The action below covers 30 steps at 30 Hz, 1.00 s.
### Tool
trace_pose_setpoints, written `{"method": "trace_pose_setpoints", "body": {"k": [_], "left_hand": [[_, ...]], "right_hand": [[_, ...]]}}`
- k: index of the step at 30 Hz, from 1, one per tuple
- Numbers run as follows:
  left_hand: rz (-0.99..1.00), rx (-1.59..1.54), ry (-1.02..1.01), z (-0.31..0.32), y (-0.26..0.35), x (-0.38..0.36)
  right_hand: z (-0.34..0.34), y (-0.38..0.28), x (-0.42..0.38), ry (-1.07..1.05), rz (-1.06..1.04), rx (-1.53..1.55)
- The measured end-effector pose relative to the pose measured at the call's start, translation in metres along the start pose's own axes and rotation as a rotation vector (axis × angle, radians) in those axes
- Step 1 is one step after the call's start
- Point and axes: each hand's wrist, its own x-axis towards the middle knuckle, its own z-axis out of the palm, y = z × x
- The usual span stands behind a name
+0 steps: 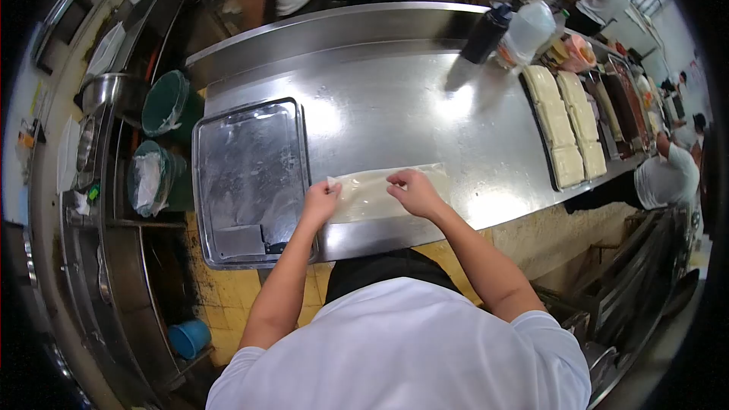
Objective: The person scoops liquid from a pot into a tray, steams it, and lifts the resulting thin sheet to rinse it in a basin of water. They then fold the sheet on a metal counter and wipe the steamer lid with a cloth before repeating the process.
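A flat, glossy, pale slab, seemingly dough in clear plastic film (368, 201), lies near the front edge of the steel table. At its left end my left hand (323, 200) is closed, the fingers pinching the film's edge. Over the slab's right part is my right hand (415, 193), its fingers curled and pressed together; what they grip, if anything, is hidden. Left of the slab lies a dark, dusty baking tray (250, 156). A wide-bladed cleaver (237, 241) rests in the tray's near corner, its dark handle toward my left forearm.
Trays of pale dough blocks (566, 125) stand at the table's right. A dark bottle (486, 33) and a translucent jug (528, 30) are at the back right. Green bins (165, 102) flank the left end. A co-worker (659, 178) stands to the right; others are beyond the table.
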Motion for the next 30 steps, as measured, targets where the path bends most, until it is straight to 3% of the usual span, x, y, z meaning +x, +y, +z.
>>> {"method": "trace_pose_setpoints", "body": {"k": [4, 7, 10, 13, 22, 24, 30], "left_hand": [[-0.016, 0.24, 0.184, 0.01, 0.034, -0.025], [0.099, 0.454, 0.349, 0.032, 0.033, -0.029], [0.094, 0.471, 0.372, 0.038, 0.041, -0.031], [0.221, 0.52, 0.386, 0.032, 0.068, -0.041], [0.546, 0.483, 0.357, 0.024, 0.239, -0.1], [0.539, 0.479, 0.323, 0.023, 0.274, -0.112], [0.669, 0.424, 0.308, 0.008, 0.328, -0.125]], "right_hand": [[-0.009, 0.041, -0.057, 0.063, 0.078, 0.088], [-0.012, 0.053, -0.093, 0.09, 0.138, 0.153], [-0.014, 0.061, -0.122, 0.128, 0.144, 0.171], [-0.018, 0.074, -0.141, 0.157, 0.147, 0.203], [-0.03, 0.106, -0.168, 0.206, 0.141, 0.299], [-0.03, 0.108, -0.167, 0.215, 0.134, 0.309], [-0.031, 0.094, -0.16, 0.243, 0.129, 0.291]]}}
